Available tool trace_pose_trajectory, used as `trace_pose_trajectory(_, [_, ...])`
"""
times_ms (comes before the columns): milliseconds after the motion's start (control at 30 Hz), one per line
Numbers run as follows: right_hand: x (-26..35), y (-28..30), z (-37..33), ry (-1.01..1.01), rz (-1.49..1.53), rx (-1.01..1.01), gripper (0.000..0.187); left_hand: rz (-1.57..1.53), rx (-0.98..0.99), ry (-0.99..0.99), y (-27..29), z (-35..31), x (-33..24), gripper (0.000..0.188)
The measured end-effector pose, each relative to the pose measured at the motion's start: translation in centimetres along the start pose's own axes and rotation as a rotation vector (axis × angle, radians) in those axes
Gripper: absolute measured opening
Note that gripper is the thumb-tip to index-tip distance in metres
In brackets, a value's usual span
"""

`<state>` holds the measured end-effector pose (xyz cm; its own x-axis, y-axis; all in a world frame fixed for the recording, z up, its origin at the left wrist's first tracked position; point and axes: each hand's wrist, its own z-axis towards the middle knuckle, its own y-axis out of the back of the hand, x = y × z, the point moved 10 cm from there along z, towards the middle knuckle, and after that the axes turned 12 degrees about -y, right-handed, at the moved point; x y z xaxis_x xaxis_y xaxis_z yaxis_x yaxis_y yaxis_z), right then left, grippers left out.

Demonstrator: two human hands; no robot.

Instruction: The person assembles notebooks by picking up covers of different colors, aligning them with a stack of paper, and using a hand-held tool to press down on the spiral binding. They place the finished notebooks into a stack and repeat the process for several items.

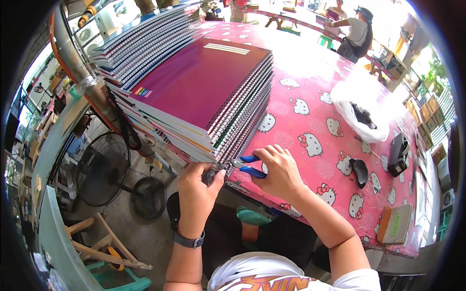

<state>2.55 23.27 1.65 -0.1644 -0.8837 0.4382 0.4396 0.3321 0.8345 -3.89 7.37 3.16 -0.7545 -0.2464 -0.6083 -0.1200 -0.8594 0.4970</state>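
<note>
My right hand (281, 170) is closed around a pair of side cutters (253, 171) with blue handles. The handles are spread, and the metal jaws point left toward the near corner of a tall stack of spiral notebooks (194, 82) with a maroon cover on top. Just below that corner, my left hand (196, 188) pinches a dark wiry bundle (209, 176) between thumb and fingers. The cutters' tips reach the bundle's right end. Whether they touch a wire is too small to tell.
Behind stands another notebook stack (145, 46). On the pink patterned tablecloth (291, 138) lie a white plastic bag (357, 109) with dark wiry bits, a black curved piece (359, 173), a black device (398, 155) and a small notebook (395, 224). A fan (104, 169) stands left; people sit far back.
</note>
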Motion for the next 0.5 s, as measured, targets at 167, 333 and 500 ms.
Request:
trace_pose_trajectory(167, [-0.4, -1.5, 0.1, -0.050, 0.054, 0.093, 0.031, 0.054, 0.003, 0.023, -0.1, -0.2, 0.0, 0.021])
trace_pose_trajectory(333, [-1.3, -2.3, 0.2, -0.103, 0.075, 0.167, 0.028, -0.019, -0.023, 0.023, 0.3, -0.3, 0.6, 0.020])
trace_pose_trajectory(500, [-0.9, -0.4, -0.1, 0.020, 0.055, -0.008, 0.034, -0.128, -0.023, 0.085, -0.1, -1.6, 2.8, 0.019])
